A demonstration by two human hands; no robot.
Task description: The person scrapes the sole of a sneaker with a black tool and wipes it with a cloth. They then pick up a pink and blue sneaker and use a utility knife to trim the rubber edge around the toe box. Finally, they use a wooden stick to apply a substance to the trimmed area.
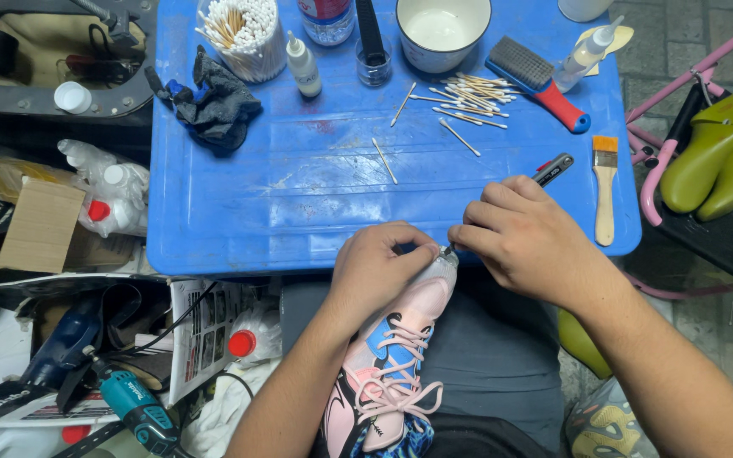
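Gripping the toe of a pink, blue-panelled laced sneaker (392, 360) on the lap, left hand (379, 267) is closed around it; right hand (523, 237) is pinching a slim grey-handled tool (551, 170) at the toe tip, by the blue plastic tray's (299, 203) near edge — toe work looks underway, unfinished; used cotton swabs (468, 97) are lying scattered toward its far edge.

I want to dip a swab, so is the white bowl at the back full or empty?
Empty, as far as visible: the white bowl stands upright and shows only its bare pale inside.
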